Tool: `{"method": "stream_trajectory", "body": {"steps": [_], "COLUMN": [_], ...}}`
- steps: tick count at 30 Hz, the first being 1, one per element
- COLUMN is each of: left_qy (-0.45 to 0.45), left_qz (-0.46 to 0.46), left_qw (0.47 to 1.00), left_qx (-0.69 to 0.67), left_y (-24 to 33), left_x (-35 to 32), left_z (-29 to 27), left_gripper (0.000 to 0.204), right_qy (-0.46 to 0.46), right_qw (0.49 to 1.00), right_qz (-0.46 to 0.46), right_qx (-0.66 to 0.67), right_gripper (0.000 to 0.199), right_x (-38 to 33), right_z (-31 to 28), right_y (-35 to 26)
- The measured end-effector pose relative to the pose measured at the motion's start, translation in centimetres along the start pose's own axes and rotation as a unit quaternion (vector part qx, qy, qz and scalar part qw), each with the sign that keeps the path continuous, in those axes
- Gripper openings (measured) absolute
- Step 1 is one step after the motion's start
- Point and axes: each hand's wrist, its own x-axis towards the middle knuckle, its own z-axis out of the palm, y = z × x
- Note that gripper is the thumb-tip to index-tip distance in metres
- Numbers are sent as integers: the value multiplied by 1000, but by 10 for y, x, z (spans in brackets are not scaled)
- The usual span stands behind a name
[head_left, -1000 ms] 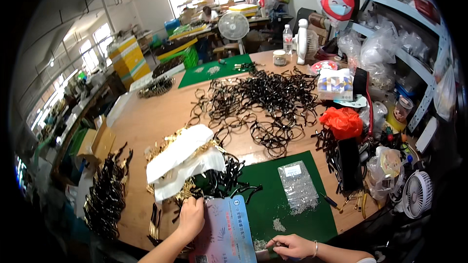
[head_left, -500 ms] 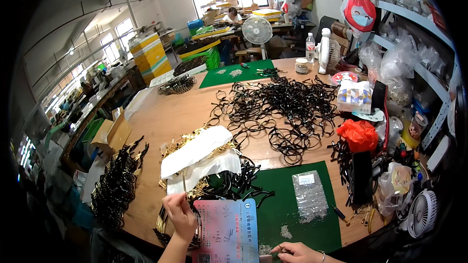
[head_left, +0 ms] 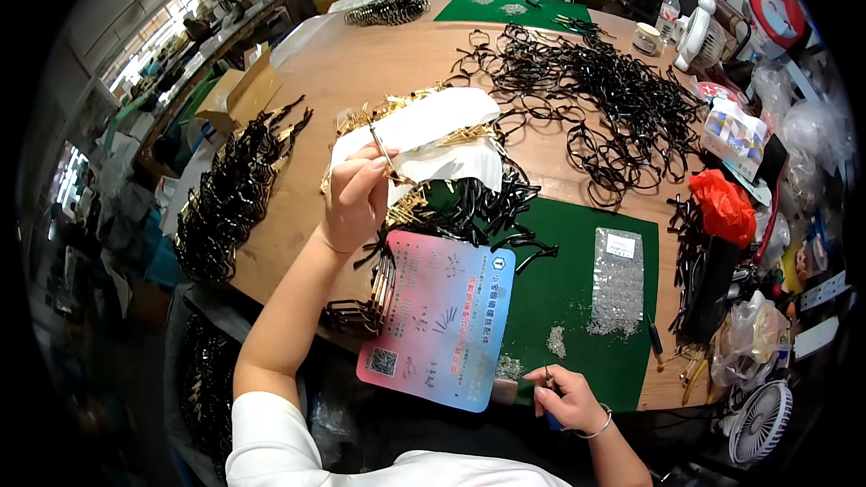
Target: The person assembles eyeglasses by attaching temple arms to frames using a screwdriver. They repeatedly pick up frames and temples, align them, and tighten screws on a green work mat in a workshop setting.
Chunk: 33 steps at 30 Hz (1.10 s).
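My left hand (head_left: 356,203) is raised in front of the white paper sheets (head_left: 442,117), pinching a slim gold-and-dark eyeglass temple (head_left: 376,137) that points up. Beneath and around the paper lie gold temples (head_left: 410,207) and black-tipped temples (head_left: 487,207). My right hand (head_left: 573,401) rests low over the edge of the green mat (head_left: 577,252), its fingers closed around a small tool with a blue handle (head_left: 554,421); the tool's kind is unclear. Beside those fingers is a small heap of tiny metal screws (head_left: 510,367). A pink-and-blue printed card (head_left: 442,320) lies between my hands.
Black eyeglass frames (head_left: 595,99) pile up at the far right. A clear bag of screws (head_left: 618,284) and a loose screw heap (head_left: 557,341) lie on the mat. Bundled temples (head_left: 239,189) line the left. A small fan (head_left: 762,419) and red plastic bag (head_left: 723,207) stand right.
The view has tilted down, showing more of my arms and the card. My left hand has lifted up and away from the card with the temple. My right hand stays by the screws.
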Motion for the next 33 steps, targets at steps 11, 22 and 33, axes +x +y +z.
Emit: {"method": "stream_trajectory", "body": {"steps": [11, 22, 33], "left_qy": [-54, -200, -187], "left_qz": [-35, -403, -625], "left_qw": [998, 825, 687], "left_qx": [27, -341, -319], "left_y": [-12, 141, 199], "left_x": [-13, -19, -74], "left_z": [3, -8, 34], "left_gripper": [58, 22, 11], "right_qy": [27, 2, 104], "right_qw": [1000, 995, 686], "right_qz": [10, 95, -48], "right_qx": [-13, -14, -719], "right_gripper": [21, 22, 7], "right_x": [-2, 7, 148], "right_z": [-8, -6, -48], "right_y": [-2, -18, -68]}}
